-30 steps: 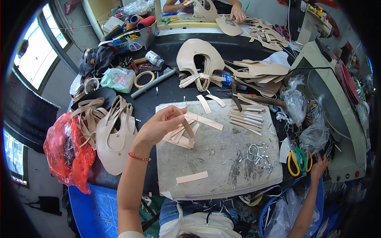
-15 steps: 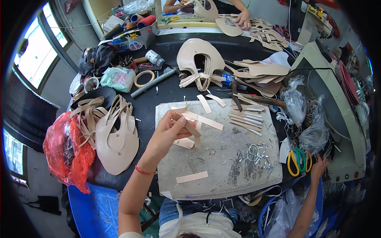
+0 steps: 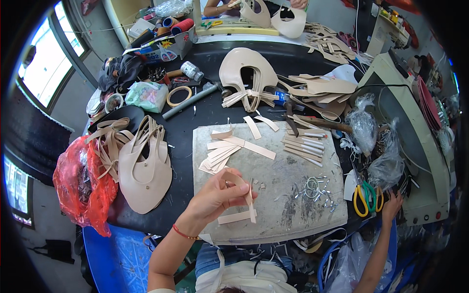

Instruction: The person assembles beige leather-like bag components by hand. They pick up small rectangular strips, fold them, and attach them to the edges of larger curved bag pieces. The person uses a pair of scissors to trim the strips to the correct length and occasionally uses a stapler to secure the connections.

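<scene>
My left hand point(image 3: 220, 196) is closed in a pinch on a beige leather strip point(image 3: 251, 205), above the near half of the pale work board point(image 3: 273, 229). The strip bends over the fingers and its end hangs down. Just beneath lies another flat strip point(image 3: 233, 218), partly covered by the held one. Farther off on the board is a fanned pile of strips point(image 3: 220, 157). My right hand point(image 3: 392, 207) rests at the table's right edge, fingers stretched out beside the yellow- and green-handled scissors point(image 3: 370, 199); I see nothing held in it.
Small metal pins and a ring point(image 3: 312, 188) lie on the board's right. A hammer point(image 3: 317, 122) and narrow strips point(image 3: 303, 146) are behind them. Beige leather bag pieces point(image 3: 145, 178) and a red plastic bag point(image 3: 83, 185) sit left. Across the table, a co-worker handles beige pieces point(image 3: 289, 22).
My left hand has come nearer and slightly right with the strip, uncovering the fanned pile. My right hand stays put. The co-worker has raised a beige piece.
</scene>
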The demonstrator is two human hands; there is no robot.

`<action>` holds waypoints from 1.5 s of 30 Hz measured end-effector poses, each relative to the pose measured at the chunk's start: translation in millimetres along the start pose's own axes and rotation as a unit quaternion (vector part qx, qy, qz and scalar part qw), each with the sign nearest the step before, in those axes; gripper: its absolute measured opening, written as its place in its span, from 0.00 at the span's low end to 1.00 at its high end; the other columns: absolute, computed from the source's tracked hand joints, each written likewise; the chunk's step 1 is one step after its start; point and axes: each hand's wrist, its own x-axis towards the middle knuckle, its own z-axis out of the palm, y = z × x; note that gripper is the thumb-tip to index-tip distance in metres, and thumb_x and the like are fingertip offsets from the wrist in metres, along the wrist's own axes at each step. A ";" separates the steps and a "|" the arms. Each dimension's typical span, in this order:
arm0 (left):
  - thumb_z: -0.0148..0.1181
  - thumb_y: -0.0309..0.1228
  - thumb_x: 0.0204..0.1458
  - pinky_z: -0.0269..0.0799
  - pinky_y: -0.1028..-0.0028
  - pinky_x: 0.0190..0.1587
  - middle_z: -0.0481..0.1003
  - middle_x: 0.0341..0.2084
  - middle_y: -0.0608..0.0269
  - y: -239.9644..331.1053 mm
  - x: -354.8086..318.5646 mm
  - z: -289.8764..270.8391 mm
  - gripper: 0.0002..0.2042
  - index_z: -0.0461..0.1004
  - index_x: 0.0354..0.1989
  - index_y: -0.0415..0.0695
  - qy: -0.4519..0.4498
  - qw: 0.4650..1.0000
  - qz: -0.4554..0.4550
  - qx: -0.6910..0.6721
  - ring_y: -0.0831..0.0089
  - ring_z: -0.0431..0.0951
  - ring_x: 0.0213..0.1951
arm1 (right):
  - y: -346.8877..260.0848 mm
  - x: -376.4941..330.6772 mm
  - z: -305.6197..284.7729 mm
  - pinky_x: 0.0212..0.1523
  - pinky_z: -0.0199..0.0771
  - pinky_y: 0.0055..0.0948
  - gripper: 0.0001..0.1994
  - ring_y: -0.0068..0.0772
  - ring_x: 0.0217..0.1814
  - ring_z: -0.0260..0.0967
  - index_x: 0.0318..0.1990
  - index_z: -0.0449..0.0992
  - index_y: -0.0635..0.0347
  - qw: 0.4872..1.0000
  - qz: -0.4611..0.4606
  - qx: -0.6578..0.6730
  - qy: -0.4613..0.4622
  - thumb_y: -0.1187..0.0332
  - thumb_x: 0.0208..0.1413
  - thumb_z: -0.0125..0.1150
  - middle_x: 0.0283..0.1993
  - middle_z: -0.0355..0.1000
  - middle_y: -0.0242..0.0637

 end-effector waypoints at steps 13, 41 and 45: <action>0.58 0.24 0.51 0.70 0.73 0.41 0.72 0.27 0.65 -15.1 -10.3 6.7 0.05 0.69 0.34 0.42 0.013 0.999 0.031 0.021 0.74 0.73 0.31 | 0.3 -8.3 6.3 0.59 0.57 0.45 0.14 0.56 0.55 0.62 0.42 0.78 0.60 0.992 -0.026 0.085 0.089 0.74 0.49 0.49 0.51 0.67 0.56; 0.50 0.29 0.59 0.76 0.73 0.45 0.73 0.36 0.53 -61.3 -39.3 16.3 0.06 0.62 0.39 0.43 0.021 0.993 -0.027 -0.111 0.66 0.77 0.41 | -198.8 -89.4 -173.4 0.49 0.67 0.30 0.22 0.32 0.54 0.65 0.56 0.66 0.63 0.725 -0.107 0.648 -0.207 0.73 0.52 0.58 0.57 0.65 0.42; 0.51 0.29 0.58 0.77 0.74 0.42 0.74 0.36 0.54 -63.7 -49.6 13.1 0.05 0.64 0.37 0.42 0.010 0.992 -0.011 -0.121 0.68 0.77 0.40 | -297.3 -132.6 -227.4 0.43 0.69 0.24 0.26 0.24 0.43 0.70 0.57 0.67 0.59 0.564 -0.325 0.660 -0.376 0.72 0.48 0.64 0.46 0.73 0.38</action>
